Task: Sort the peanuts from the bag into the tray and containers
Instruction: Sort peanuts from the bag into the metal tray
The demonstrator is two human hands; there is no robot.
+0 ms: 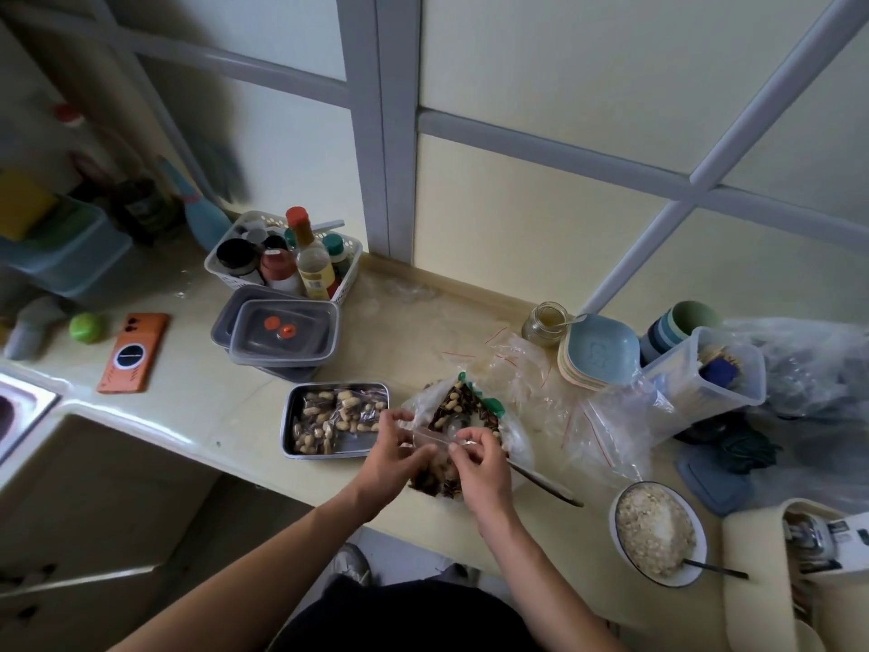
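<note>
While I watch through the head camera, one left grip (395,444) and one right grip (482,458) both pinch one small clear pouch (430,437), fingers curled, just right of the one steel tray (350,444). One open peanut bag (463,402) lies beneath them; two lidded containers (282,331) stack behind the tray.

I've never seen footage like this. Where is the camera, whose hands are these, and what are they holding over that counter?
There is no machine here: a person wears one camera on the head, looking down, so this single picture shows their own arms. The left hand and right hand both pinch a small clear bag between them, above a big open bag of peanuts. Left of it on the counter sits a metal tray holding peanuts in small packets. Behind the tray are stacked lidded containers; an orange phone lies further left.
</note>
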